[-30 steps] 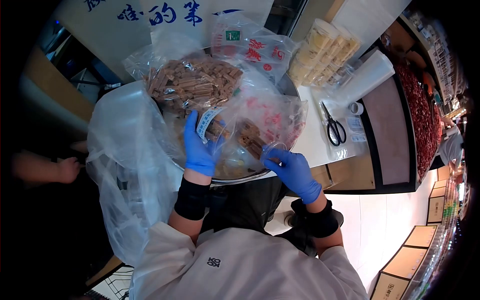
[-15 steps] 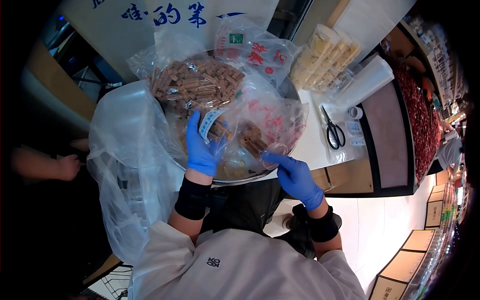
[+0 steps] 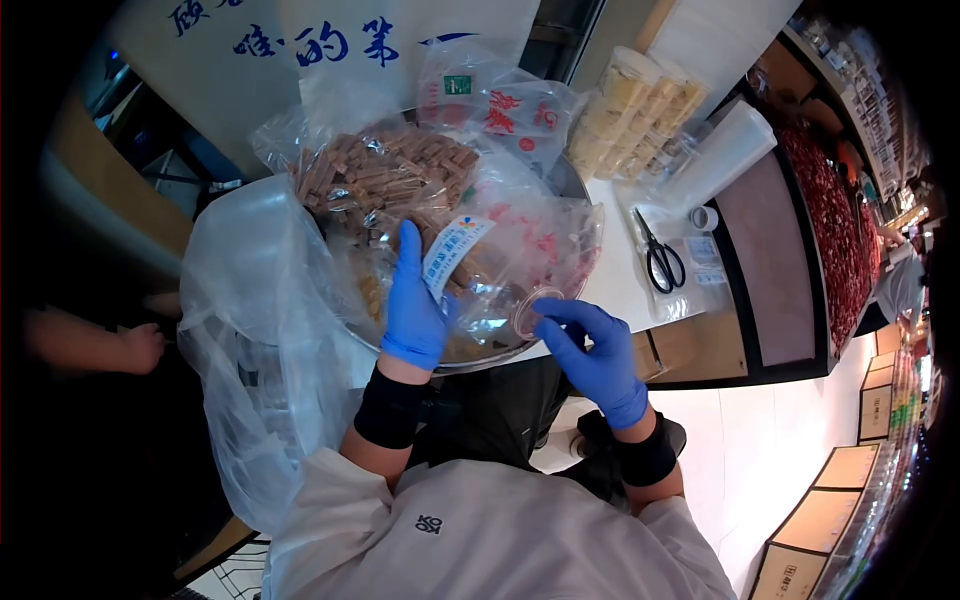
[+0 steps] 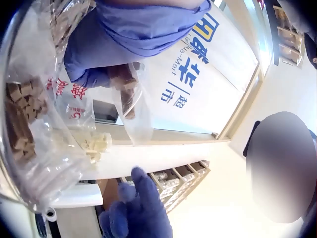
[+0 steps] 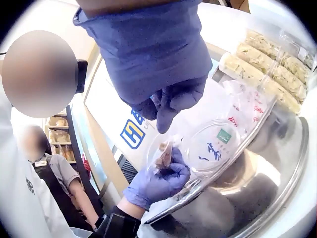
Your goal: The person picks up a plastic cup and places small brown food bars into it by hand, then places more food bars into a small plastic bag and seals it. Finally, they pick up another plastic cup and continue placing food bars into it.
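Left grip (image 3: 415,320): curled round labelled clear packet (image 3: 458,252) of brown sticks, over steel basin (image 5: 218,210).
Right grip (image 3: 600,365): bent, beside clear round plastic rim (image 5: 213,148), packet's four o'clock; cannot tell whether pinching.
Bagged brown sticks (image 3: 385,165): packet's eleven o'clock.
Scissors (image 3: 663,264): on white surface (image 3: 622,300), three o'clock.

Gap on the counter (image 3: 620,268): your right hand (image 3: 600,365) can pass between scissors (image 3: 661,262) and metal pan (image 3: 490,362).
Pan's front right edge: round lid (image 3: 537,312) in your way.
Counter's far edge: tall tubs (image 3: 635,110) block you.
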`<state>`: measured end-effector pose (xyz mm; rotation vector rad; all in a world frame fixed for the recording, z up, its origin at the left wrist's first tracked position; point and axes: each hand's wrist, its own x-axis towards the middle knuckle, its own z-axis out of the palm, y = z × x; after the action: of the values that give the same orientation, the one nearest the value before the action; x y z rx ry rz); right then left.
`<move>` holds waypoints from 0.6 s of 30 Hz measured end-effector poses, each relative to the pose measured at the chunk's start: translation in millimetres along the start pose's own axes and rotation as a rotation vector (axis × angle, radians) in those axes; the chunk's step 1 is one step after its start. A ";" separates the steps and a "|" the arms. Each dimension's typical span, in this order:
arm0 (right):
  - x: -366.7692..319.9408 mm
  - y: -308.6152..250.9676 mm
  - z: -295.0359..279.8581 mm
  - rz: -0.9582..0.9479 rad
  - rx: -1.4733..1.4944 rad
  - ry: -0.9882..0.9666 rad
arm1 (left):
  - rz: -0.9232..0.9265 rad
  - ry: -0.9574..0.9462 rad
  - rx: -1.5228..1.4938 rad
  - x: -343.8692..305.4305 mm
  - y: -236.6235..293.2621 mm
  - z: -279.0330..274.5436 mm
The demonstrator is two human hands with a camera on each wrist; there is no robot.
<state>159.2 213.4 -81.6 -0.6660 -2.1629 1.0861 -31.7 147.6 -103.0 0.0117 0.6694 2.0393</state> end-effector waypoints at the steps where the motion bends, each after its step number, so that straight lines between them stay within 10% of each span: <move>1: 0.4 -3.4 4.8 0.005 0.001 0.006 | 0.005 -0.223 0.054 0.7 -4.0 -6.8; 9: -0.9 -1.4 16.0 -0.128 -0.023 0.331 | -0.066 -0.163 -0.044 -10.1 -20.1 2.1; 18: 4.1 -2.5 14.3 0.049 0.080 0.105 | -0.044 -0.097 0.047 -9.1 -23.6 -1.1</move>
<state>145.7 207.5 -85.0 -0.7265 -2.0130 1.1312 -8.2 149.1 -112.6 0.1220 0.6509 1.9669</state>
